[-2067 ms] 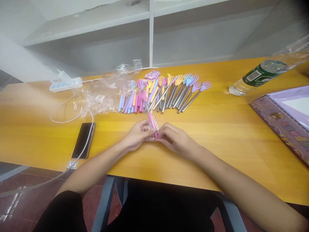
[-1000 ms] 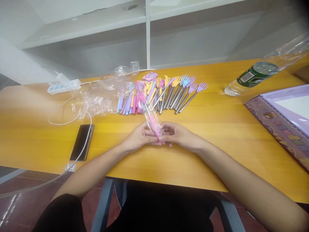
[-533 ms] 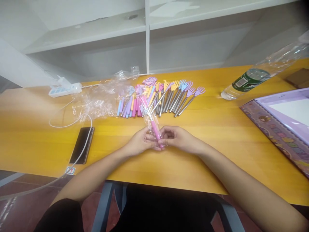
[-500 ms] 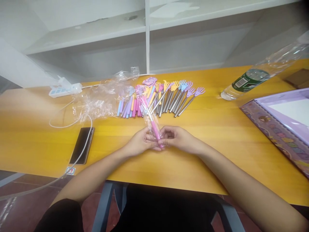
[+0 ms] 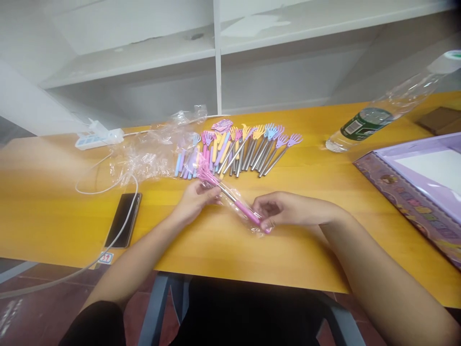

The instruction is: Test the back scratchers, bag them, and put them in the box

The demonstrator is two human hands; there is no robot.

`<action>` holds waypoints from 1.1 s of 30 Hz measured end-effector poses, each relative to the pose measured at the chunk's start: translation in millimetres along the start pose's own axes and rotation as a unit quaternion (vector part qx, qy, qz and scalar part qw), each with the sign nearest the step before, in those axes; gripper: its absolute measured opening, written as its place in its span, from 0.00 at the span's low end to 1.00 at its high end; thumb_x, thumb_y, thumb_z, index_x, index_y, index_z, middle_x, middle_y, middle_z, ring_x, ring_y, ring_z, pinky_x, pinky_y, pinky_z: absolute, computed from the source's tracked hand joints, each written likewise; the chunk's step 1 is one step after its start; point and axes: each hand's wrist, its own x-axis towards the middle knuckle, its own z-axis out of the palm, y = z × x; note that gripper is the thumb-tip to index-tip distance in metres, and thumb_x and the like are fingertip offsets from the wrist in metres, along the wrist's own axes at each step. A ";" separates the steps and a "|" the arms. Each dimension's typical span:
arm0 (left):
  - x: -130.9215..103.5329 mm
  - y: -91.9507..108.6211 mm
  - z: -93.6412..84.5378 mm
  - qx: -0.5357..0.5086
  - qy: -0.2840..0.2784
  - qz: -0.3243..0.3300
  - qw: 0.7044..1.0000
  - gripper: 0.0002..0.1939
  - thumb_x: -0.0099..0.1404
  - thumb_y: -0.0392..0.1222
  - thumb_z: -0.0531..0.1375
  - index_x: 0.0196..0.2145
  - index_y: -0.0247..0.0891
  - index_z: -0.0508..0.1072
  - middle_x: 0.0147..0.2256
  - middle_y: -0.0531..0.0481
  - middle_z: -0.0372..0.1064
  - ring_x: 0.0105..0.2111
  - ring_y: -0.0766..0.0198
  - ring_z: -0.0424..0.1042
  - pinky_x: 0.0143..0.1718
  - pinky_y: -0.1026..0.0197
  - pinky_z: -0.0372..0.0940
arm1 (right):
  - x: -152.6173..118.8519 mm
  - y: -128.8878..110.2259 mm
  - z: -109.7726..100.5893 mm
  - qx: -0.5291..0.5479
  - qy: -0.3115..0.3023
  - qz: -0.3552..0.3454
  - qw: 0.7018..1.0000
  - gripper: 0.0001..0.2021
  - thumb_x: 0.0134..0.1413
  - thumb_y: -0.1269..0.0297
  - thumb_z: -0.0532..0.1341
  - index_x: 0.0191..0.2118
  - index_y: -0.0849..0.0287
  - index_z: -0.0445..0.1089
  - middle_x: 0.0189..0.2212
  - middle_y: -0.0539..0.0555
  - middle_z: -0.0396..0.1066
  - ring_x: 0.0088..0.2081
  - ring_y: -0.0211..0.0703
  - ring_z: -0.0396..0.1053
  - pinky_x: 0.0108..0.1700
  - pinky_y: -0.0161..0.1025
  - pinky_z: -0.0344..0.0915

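Between my hands, above the near part of the table, a pink back scratcher (image 5: pixel 247 211) with a metal rod lies slanted inside a clear plastic sleeve (image 5: pixel 236 198). My left hand (image 5: pixel 197 198) pinches it near the claw end, at the upper left. Around the handle end, at the lower right, the fingers of my right hand (image 5: pixel 275 210) are closed. Just beyond lies a row of loose back scratchers (image 5: pixel 262 146), some with bare metal rods, others with pastel handles. A heap of crumpled clear plastic bags (image 5: pixel 147 156) sits left of the row.
A phone (image 5: pixel 123 220) lies left of my left arm, with a white cable (image 5: pixel 134 192) across it. A power strip (image 5: pixel 99 138) stands at the back left. To the right are a tilted water bottle (image 5: pixel 374 122) and an open purple box (image 5: pixel 406 197). Shelves (image 5: pixel 144 57) rise behind.
My left hand has moved from the handle end up toward the claw end. The back scratcher has swung to a flatter slant, and my right hand has shifted right with its handle.
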 end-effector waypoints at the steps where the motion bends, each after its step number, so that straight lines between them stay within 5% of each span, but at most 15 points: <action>1: 2.4 2.3 -2.2 -0.002 0.019 0.006 1.000 0.24 0.56 0.49 0.79 0.42 0.33 0.78 0.37 0.48 0.78 0.33 0.65 0.76 0.35 0.61 0.74 | -1.4 -0.2 -1.7 -0.018 -0.010 0.006 1.000 0.18 0.56 0.51 0.75 0.40 0.61 0.76 0.36 0.56 0.80 0.38 0.46 0.78 0.41 0.39 0.71; 10: 7.3 1.9 -3.5 0.004 0.002 -0.032 0.999 0.24 0.55 0.55 0.78 0.37 0.33 0.78 0.34 0.50 0.75 0.33 0.65 0.74 0.38 0.60 0.72 | 11.9 10.2 5.1 -0.134 0.010 -0.048 0.990 0.21 0.63 0.45 0.69 0.47 0.60 0.79 0.41 0.55 0.79 0.38 0.42 0.73 0.41 0.38 0.69; 17: 7.4 -2.2 -5.1 0.052 -0.069 -0.073 0.994 0.24 0.59 0.57 0.76 0.35 0.34 0.76 0.31 0.53 0.70 0.29 0.68 0.70 0.35 0.63 0.67 | 36.3 19.5 22.4 0.010 0.189 -0.093 0.978 0.23 0.68 0.45 0.64 0.54 0.60 0.70 0.37 0.54 0.75 0.31 0.38 0.72 0.25 0.33 0.66; 28: 8.0 -7.0 -7.9 0.068 -0.068 -0.066 0.993 0.24 0.63 0.60 0.73 0.35 0.35 0.75 0.31 0.53 0.67 0.30 0.68 0.67 0.34 0.65 0.63 | 48.3 26.1 35.5 0.084 0.232 -0.119 0.962 0.28 0.66 0.45 0.66 0.61 0.57 0.62 0.38 0.52 0.71 0.27 0.36 0.71 0.20 0.33 0.67; 33: -1.1 5.1 -5.7 0.155 -0.212 -0.106 0.959 0.23 0.69 0.61 0.67 0.39 0.35 0.80 0.32 0.50 0.73 0.31 0.63 0.71 0.37 0.61 0.65 | 49.0 20.2 37.7 0.113 0.246 -0.136 0.953 0.31 0.63 0.40 0.67 0.59 0.56 0.64 0.33 0.50 0.72 0.26 0.38 0.69 0.22 0.35 0.68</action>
